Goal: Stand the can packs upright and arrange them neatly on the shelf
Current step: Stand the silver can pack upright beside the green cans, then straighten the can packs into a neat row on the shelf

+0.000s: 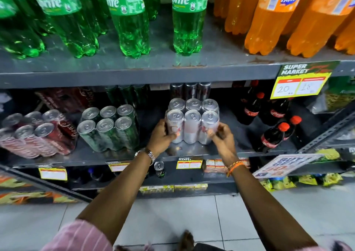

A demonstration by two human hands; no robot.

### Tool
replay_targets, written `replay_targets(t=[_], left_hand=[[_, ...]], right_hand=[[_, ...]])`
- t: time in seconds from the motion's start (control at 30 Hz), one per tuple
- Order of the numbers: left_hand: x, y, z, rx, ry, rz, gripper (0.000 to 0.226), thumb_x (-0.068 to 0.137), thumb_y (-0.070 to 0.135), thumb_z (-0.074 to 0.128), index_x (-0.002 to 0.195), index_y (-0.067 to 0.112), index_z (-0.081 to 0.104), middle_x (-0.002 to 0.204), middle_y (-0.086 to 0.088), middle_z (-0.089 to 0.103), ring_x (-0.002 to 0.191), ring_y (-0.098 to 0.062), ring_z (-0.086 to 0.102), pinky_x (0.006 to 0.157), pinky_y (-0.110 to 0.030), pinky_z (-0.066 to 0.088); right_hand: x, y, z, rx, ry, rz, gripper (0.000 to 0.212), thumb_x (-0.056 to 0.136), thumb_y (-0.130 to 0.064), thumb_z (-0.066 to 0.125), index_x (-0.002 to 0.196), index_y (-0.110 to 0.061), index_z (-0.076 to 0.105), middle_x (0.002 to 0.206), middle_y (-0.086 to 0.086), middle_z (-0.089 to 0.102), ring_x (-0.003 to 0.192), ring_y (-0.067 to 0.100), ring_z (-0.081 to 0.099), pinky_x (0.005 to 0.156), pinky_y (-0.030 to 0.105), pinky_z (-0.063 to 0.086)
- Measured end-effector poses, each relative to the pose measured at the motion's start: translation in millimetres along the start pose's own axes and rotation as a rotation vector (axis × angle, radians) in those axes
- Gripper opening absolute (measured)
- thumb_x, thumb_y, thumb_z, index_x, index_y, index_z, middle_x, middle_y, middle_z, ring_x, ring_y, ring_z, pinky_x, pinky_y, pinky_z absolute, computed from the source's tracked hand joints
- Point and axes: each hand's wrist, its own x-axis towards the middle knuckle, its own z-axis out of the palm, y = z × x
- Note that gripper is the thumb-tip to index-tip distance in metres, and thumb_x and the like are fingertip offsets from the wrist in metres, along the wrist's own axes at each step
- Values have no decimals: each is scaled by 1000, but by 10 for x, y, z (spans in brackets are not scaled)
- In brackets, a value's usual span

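Observation:
A silver six-can pack (192, 120) stands upright on the grey middle shelf (194, 149), near its front edge. My left hand (161, 134) grips the pack's lower left corner and my right hand (221, 134) holds its lower right corner. To the left a green six-can pack (110, 128) stands upright, leaning slightly. Farther left a red six-can pack (36, 133) is upright too, at the shelf's left end. More packs stand behind them in the dark: a red one (65, 99), a green one (126, 94) and a silver-black one (190, 90).
Small cola bottles (272, 120) stand to the right of the silver pack. Above, a shelf holds green Sprite bottles (130, 20) and orange Fanta bottles (284, 16). Yellow price tags (301, 85) hang from shelf edges. A single can (159, 169) sits on the lower shelf.

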Motion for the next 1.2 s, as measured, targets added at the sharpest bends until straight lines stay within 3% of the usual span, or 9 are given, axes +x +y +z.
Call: replay_targets(t=[0.1, 0.2, 0.4, 0.53, 0.67, 0.73, 1.03, 1.2], left_hand=[[26, -40, 31, 48, -1, 19, 69, 63, 41, 71, 128, 28, 50, 127, -1, 66, 118, -20, 63, 104, -47, 49], [-35, -36, 40, 75, 30, 66, 73, 67, 43, 73, 134, 29, 46, 128, 1, 65, 118, -17, 63, 104, -44, 49], [-228, 12, 155, 69, 59, 106, 73, 63, 52, 74, 127, 31, 47, 122, 6, 67, 112, -15, 66, 99, -41, 54], [-317, -28, 211, 64, 78, 130, 70, 61, 54, 74, 122, 30, 49, 117, 8, 68, 108, -13, 68, 94, -43, 57], [-329, -57, 217, 76, 95, 147, 64, 63, 53, 74, 117, 27, 50, 117, 2, 69, 107, -16, 68, 91, -47, 57], [-333, -59, 219, 69, 97, 144, 63, 63, 53, 74, 116, 29, 50, 117, 1, 70, 106, -15, 69, 91, -46, 58], [-392, -94, 251, 67, 109, 158, 68, 65, 53, 76, 122, 28, 49, 120, 4, 69, 107, -10, 68, 90, -39, 59], [-377, -76, 249, 48, 103, 161, 68, 66, 47, 73, 126, 28, 48, 123, 2, 67, 112, -14, 66, 94, -41, 57]], right_hand=[[9, 84, 26, -90, -60, 13, 37, 87, -12, 68, 120, -3, 54, 116, 10, 66, 100, 9, 62, 92, 24, 51], [59, 89, -12, -214, -101, -7, 36, 87, -36, 65, 114, -14, 56, 118, 10, 63, 105, 15, 61, 97, 33, 50], [49, 71, -159, -313, -134, -57, 36, 89, -51, 55, 110, -22, 58, 117, 5, 62, 113, 18, 60, 101, 38, 48], [-13, 102, -203, -323, -132, -85, 29, 92, -47, 53, 105, -22, 57, 113, 4, 61, 108, 13, 59, 97, 32, 47], [-98, 105, -205, -314, -115, -64, 17, 97, -30, 53, 106, -15, 57, 109, -1, 58, 95, -13, 54, 88, 7, 42], [-110, 117, -210, -314, -106, -68, 21, 97, -29, 52, 110, -12, 57, 110, -2, 58, 96, -16, 54, 85, 0, 40], [-177, 154, -181, -305, -96, -122, 24, 97, -31, 50, 114, -15, 55, 110, -6, 58, 103, -6, 55, 88, 3, 40], [-132, 147, -160, -307, -102, -138, 22, 98, -32, 49, 114, -17, 55, 112, 1, 59, 106, 7, 57, 93, 17, 44]])
